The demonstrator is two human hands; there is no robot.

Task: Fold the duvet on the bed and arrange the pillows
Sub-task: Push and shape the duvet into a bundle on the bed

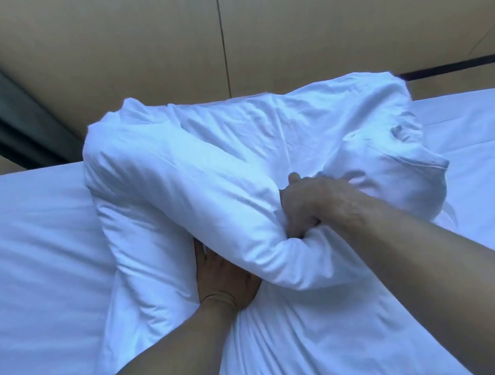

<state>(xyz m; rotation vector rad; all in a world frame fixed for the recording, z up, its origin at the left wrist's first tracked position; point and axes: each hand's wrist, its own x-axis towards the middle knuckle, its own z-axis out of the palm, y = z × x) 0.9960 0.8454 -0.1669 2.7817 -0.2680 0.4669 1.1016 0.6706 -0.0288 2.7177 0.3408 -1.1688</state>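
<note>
On the bed [24, 243], right hand [307, 205] fingers grip the pillow [195, 174]; left hand [222, 278] fingers hidden beneath it, state indeterminate.

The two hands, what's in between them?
In the head view, a bunched fold of the white pillow lies between them. The right hand grips its edge from above; the left hand is tucked underneath, fingers hidden.

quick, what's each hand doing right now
Left hand: fingers hidden under the pillow; grip cannot be told.
Right hand: gripping a bunch of the pillow's fabric.
</note>
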